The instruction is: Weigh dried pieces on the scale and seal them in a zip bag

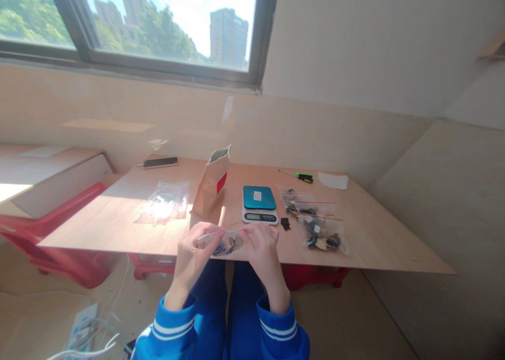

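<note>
Between my hands, at the table's front edge, is a clear plastic bag (pixel 229 244) with small dark and pale pieces inside. My left hand (pixel 201 244) pinches its left top corner, and my right hand (pixel 258 241) pinches the right one. Just beyond them lies a kitchen scale (pixel 259 198) with a blue plate and a white body. Left of the scale stands a brown paper bag (pixel 211 183) with a red label, its top open. To the right, filled zip bags (pixel 321 231) with red seal lines lie overlapping, near a small black piece (pixel 285 223).
A stack of clear bags (pixel 168 199) lies on the left of the wooden table (pixel 379 233). Farther back are a phone (pixel 160 162), a green-and-black screwdriver (pixel 304 177) and a white paper (pixel 332 180). Red stools (pixel 79 244) stand beneath; a power strip (pixel 82 323) with cables lies on the floor.
</note>
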The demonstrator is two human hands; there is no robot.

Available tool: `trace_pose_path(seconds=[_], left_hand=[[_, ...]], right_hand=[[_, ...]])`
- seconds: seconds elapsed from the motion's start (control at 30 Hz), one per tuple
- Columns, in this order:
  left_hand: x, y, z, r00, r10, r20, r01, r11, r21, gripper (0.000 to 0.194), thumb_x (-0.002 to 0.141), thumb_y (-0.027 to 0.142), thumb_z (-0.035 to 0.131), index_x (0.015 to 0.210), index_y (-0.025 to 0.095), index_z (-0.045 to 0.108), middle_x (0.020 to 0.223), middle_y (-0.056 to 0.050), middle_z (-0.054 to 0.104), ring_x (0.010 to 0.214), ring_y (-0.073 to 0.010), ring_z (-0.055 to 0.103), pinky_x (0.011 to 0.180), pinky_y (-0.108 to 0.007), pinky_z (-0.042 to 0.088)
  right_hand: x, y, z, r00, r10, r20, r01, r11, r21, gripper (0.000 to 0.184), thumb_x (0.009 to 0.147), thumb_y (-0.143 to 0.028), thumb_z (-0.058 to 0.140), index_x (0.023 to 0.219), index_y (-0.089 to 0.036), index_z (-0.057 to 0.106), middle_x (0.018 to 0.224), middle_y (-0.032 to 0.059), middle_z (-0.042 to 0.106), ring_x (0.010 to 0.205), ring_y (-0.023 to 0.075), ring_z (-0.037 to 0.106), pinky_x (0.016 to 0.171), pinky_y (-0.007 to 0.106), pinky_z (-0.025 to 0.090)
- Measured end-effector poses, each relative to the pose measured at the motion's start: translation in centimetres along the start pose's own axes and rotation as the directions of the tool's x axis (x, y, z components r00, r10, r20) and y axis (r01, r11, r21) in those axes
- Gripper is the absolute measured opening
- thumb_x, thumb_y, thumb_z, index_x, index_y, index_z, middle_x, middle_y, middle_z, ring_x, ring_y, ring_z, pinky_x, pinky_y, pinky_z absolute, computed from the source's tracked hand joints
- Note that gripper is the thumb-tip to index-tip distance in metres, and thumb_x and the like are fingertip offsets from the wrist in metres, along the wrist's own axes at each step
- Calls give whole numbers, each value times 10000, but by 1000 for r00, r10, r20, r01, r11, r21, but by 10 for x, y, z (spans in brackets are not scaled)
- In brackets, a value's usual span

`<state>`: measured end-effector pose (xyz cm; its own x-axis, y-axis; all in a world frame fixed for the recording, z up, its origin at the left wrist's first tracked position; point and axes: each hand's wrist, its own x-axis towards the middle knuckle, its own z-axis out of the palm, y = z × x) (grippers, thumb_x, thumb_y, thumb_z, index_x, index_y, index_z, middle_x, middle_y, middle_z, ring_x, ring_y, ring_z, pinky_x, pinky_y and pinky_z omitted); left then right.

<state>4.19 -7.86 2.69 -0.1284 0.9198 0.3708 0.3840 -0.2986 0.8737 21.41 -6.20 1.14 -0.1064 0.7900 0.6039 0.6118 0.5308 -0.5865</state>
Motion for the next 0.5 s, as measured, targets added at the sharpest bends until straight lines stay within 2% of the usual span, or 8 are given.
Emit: trace_pose_path(seconds=[0.13, 0.3, 0.5], left_hand=[[-1, 0, -1, 1000, -6, 1, 6, 1000, -4, 230, 828, 387, 615, 826, 170, 690, 834, -49, 683, 791, -189, 651, 710, -306, 533], [-1, 0, -1, 1000, 12, 16, -12, 1000, 0, 242, 839, 391, 595, 832, 166, 684, 836, -55, 676, 798, -198, 646, 704, -318, 536], [-2, -3, 4, 997, 67, 36, -68, 997, 33, 178, 851, 357, 594, 806, 211, 686, 820, -29, 667, 793, -178, 632, 718, -304, 511]], right_hand=[[0, 0, 0, 1000, -1, 26, 0, 1000, 14, 48, 912, -194, 564, 885, -216, 597, 895, -9, 667, 911, 174, 576, 885, 324, 268], [0, 0, 1, 1000, -22, 10, 22, 1000, -2, 93, 911, -171, 559, 830, -211, 583, 840, -21, 656, 857, 165, 575, 871, 322, 268], [-1, 4, 8, 997, 4, -80, -7, 999, -34, 168, 905, -107, 513, 785, -207, 575, 801, -12, 643, 825, 173, 559, 850, 325, 278]])
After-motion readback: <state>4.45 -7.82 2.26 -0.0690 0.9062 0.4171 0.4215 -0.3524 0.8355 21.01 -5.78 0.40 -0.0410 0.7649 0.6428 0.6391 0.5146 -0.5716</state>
